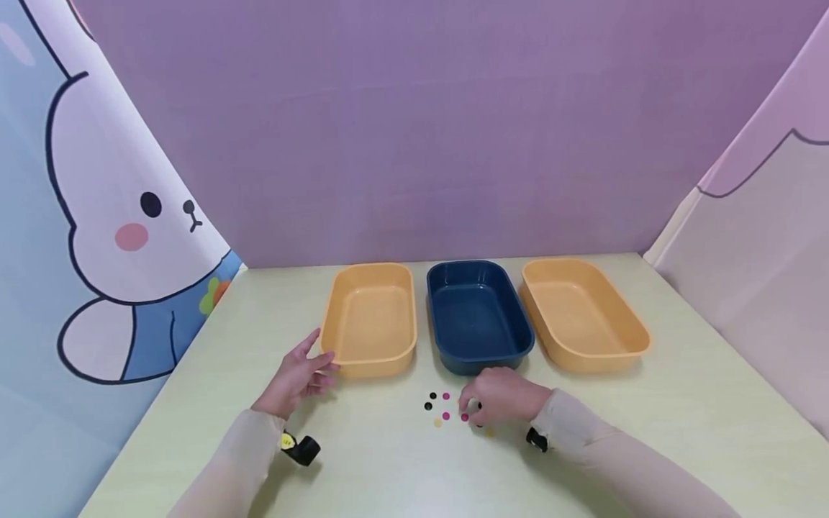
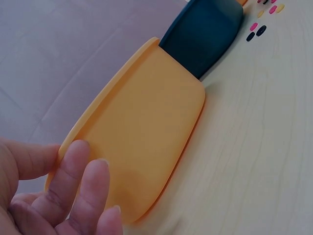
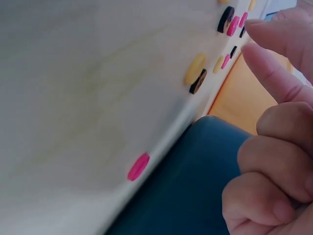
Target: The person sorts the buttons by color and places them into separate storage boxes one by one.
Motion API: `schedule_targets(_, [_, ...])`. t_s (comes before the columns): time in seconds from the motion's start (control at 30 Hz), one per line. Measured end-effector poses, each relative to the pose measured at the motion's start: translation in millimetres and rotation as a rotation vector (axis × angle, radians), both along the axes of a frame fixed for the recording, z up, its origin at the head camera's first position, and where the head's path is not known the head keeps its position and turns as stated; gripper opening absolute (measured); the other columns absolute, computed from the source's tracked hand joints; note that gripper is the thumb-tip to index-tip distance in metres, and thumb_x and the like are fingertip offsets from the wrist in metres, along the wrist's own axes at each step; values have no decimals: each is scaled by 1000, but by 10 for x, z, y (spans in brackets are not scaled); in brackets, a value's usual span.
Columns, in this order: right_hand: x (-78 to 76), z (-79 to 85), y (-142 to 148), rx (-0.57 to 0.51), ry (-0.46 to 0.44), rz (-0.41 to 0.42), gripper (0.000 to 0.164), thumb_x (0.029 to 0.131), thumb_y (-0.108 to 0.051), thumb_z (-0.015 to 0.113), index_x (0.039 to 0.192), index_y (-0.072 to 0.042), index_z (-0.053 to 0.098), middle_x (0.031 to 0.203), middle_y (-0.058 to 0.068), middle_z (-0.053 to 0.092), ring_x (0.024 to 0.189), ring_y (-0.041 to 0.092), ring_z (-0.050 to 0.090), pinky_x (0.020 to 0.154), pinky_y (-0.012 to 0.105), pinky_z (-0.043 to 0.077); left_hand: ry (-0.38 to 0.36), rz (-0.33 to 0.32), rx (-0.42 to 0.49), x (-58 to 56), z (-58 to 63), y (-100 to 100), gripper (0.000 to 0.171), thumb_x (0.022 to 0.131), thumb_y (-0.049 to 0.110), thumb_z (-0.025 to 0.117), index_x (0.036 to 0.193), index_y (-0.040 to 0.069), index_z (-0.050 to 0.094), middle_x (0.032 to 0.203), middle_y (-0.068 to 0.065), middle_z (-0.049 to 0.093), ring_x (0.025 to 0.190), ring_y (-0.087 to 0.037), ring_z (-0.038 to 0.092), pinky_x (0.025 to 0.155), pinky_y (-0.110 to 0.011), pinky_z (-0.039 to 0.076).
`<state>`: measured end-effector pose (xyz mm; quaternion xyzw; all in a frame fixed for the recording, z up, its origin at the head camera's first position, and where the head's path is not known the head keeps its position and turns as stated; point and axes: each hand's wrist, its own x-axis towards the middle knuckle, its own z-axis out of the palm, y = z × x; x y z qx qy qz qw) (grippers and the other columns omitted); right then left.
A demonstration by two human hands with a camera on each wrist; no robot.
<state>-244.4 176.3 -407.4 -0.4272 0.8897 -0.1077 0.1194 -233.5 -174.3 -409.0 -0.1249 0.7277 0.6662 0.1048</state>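
Rabbit print (image 1: 103, 180): A cartoon rabbit in blue covers the wall cloth at far left.
Yellow label (image 1: 288, 440): A sticker on the black wrist camera (image 1: 303, 451) at the person's left cuff bears dark marks too small to read.
Left hand (image 1: 296, 380): Holds the near left corner of the left yellow tray (image 1: 369, 324), thumb to one side, fingers loosely spread against the front wall.
Left yellow tray: Sits upright on the pale wood-grain surface (image 1: 369, 460), its front wall smooth and plain.
Black discs (image 1: 428, 406), pink discs (image 1: 446, 416), yellow discs (image 1: 437, 423): Lie scattered on the surface just in front of the blue tray (image 1: 476, 309), some left of the right hand (image 1: 505, 396), others partly hidden by it.
Blue tray: Stands between the two yellow ones, beyond the discs.
Right hand: Thumb and forefinger are a narrow gap apart beside the discs, the other fingers curled; whether anything lies inside that curl cannot be told.
Right yellow tray (image 1: 579, 316): Rests upright on the surface at far right of the row.
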Motion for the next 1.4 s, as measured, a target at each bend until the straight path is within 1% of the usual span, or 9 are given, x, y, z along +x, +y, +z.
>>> schedule_targets(0.17, [-45, 3, 51, -8, 12, 17, 9, 80, -18, 72, 88, -21, 76, 90, -16, 69, 80, 3, 59, 73, 25, 50, 2, 0, 1, -10, 13, -6, 74, 99, 15, 54, 156, 18, 8, 74, 5, 65, 55, -9, 59, 57, -24, 48])
schedule_targets(0.27, [-63, -8, 77, -18, 34, 29, 9, 80, -18, 72, 88, -21, 76, 91, -15, 69, 80, 2, 60, 72, 25, 51, 1, 3, 2, -9, 20, -11, 74, 99, 16, 54, 156, 18, 8, 74, 5, 65, 56, -9, 60, 57, -25, 49])
schedule_targets(0.4, [-70, -13, 72, -23, 37, 33, 10, 81, -18, 71, 89, -21, 76, 92, -15, 69, 80, 2, 61, 71, 25, 51, -5, 6, -2, -9, 21, -15, 74, 99, 16, 54, 156, 19, 8, 74, 5, 65, 56, -9, 60, 57, -24, 49])
schedule_targets(0.53, [-77, -1, 45, -10, 18, 29, 11, 81, -19, 71, 90, -21, 76, 92, -16, 69, 81, 3, 60, 72, 26, 50, -6, 4, -3, -21, 16, -18, 73, 99, 16, 55, 156, 19, 8, 74, 5, 66, 56, -9, 60, 57, -24, 48])
schedule_targets(0.73, [-75, -5, 11, 16, -45, 10, 12, 81, -18, 73, 93, -20, 76, 94, -15, 69, 82, 2, 60, 74, 25, 50, -9, 1, 3, -33, 9, -16, 73, 99, 15, 54, 156, 18, 8, 74, 5, 66, 56, -9, 60, 56, -24, 48])
schedule_targets(0.97, [-71, -26, -1, 36, -88, -13, 12, 80, -18, 75, 91, -21, 76, 93, -15, 69, 80, 1, 57, 73, 24, 49, -20, 2, 2, -43, -6, -18, 73, 99, 15, 54, 156, 19, 8, 75, 5, 66, 56, -10, 60, 56, -25, 48])
schedule_targets(1.1, [-75, -29, 35, 44, -101, -6, 14, 77, -16, 78, 89, -21, 75, 91, -16, 69, 81, 2, 58, 73, 25, 49, -22, 2, -1, -44, -12, -13, 73, 99, 16, 54, 156, 18, 8, 75, 5, 66, 56, -10, 60, 56, -25, 48])
schedule_targets(1.2, [-87, -32, 58, 37, -108, 8, 14, 76, -13, 78, 87, -21, 75, 88, -16, 68, 77, 1, 56, 71, 24, 49, -20, 0, -5, -45, -13, -11, 74, 99, 16, 54, 156, 18, 8, 75, 5, 66, 56, -10, 59, 57, -25, 48])
schedule_targets(1.4, [-122, -36, 93, 33, -94, 51, 16, 73, -12, 80, 84, -20, 74, 82, -17, 67, 72, -1, 53, 67, 20, 47, -29, 2, -24, -72, -18, -11, 73, 99, 17, 55, 156, 19, 9, 75, 4, 66, 57, -11, 60, 58, -26, 48])
